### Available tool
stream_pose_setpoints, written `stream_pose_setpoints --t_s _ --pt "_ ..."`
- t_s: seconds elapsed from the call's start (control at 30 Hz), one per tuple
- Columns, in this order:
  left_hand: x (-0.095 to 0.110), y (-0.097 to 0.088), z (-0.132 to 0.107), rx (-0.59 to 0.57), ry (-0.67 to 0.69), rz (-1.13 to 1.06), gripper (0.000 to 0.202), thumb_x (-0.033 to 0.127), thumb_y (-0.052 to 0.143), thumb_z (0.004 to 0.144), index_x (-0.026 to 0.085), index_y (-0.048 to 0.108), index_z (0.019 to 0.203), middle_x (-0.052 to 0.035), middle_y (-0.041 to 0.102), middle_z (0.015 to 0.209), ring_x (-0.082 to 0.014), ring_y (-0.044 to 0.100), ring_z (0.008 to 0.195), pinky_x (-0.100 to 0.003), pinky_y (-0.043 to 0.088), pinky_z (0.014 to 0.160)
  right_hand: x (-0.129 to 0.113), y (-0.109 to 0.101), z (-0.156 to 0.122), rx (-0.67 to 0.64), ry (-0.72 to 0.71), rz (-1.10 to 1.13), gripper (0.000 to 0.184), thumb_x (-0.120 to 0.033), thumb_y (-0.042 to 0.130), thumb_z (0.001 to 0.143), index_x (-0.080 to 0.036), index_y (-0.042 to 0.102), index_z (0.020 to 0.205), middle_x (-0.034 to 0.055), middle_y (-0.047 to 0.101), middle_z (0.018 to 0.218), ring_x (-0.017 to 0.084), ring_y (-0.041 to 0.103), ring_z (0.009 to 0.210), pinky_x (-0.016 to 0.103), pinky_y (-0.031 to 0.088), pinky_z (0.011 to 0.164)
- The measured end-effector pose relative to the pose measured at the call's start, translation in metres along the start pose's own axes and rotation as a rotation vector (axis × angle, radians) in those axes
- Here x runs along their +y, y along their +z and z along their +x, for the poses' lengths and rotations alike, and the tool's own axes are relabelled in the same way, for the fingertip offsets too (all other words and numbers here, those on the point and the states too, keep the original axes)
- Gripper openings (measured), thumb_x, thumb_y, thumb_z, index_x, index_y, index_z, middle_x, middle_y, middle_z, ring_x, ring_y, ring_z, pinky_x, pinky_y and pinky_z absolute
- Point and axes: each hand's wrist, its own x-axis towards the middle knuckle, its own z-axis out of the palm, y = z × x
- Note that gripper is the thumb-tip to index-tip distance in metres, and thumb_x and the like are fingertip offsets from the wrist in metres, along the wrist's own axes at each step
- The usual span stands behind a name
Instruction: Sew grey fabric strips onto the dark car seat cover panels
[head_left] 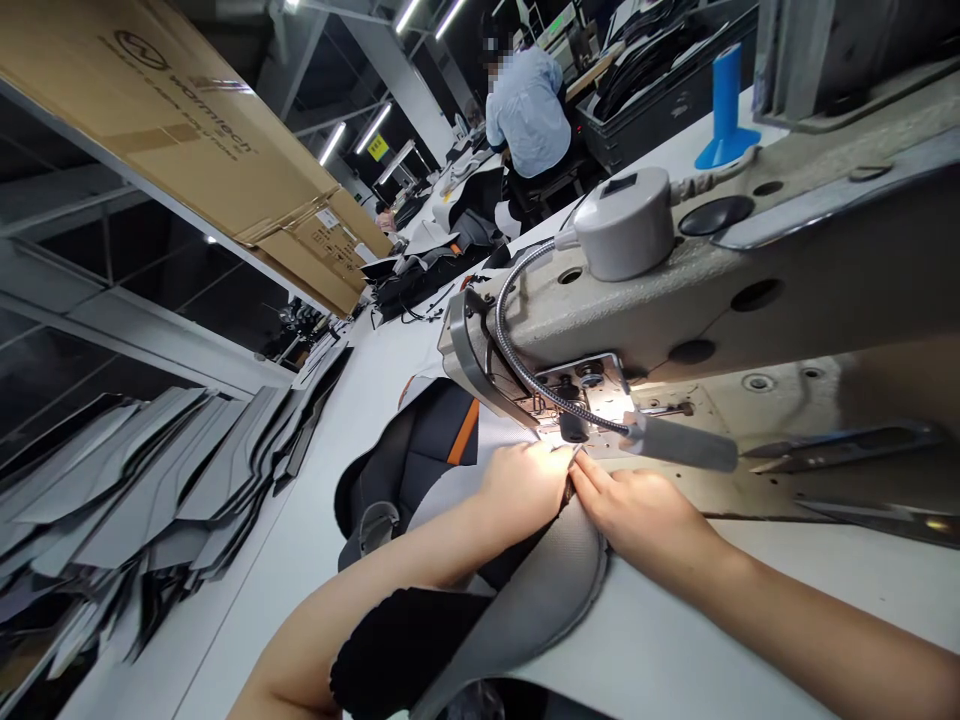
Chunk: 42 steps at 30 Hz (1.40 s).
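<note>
Panel: grey panel (pixel 540 590), under both hands, 6 o'clock of the needle (pixel 560 440).
Left hand (pixel 525 485): curled on it; whether it pinches, cannot tell.
Right hand (pixel 637 510): flat, unclenched, pressing.
Risk: fingertips crowd the needle; a slip would likely prick them.

Grey textured fabric panel (pixel 540 590) with an orange stripe (pixel 463 432); white tabletop (pixel 675 650); blue thread stand (pixel 726 105); brown cardboard boxes (pixel 187 130).
</note>
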Motion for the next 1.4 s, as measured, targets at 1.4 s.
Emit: stream_pose_setpoints --t_s 1.4 --pt "0.003 0.021 -0.013 0.031 -0.143 -0.248 0.039 0.03 0.036 0.091 0.02 0.051 0.126 -0.008 0.067 0.092 -0.0259 0.065 0.078 -0.035 0.051 0.065 -0.002 0.004 -0.005 -0.016 -0.087 -0.076 0.04 -0.005 0.049 0.062 -0.01 0.069 0.096 0.0167 0.066 0.111 0.014 0.052 0.044 0.028 0.037 0.043"
